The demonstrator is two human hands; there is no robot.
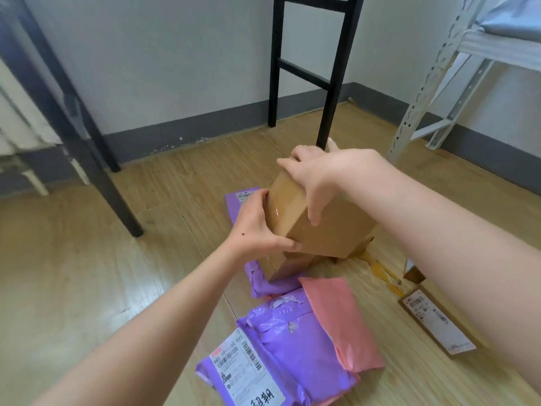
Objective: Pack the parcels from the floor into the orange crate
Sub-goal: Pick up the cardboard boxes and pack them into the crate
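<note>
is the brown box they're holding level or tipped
Tipped. The brown cardboard box is held off the floor at a slant between the left hand and right hand, its near corner lower than its far end.

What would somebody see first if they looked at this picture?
First, the brown box in the middle, held off the floor by the left hand and the right hand. Next, the bright bags on the floor below it: a purple bag with a white label at the bottom, and a pink bag lying partly over it.
</note>
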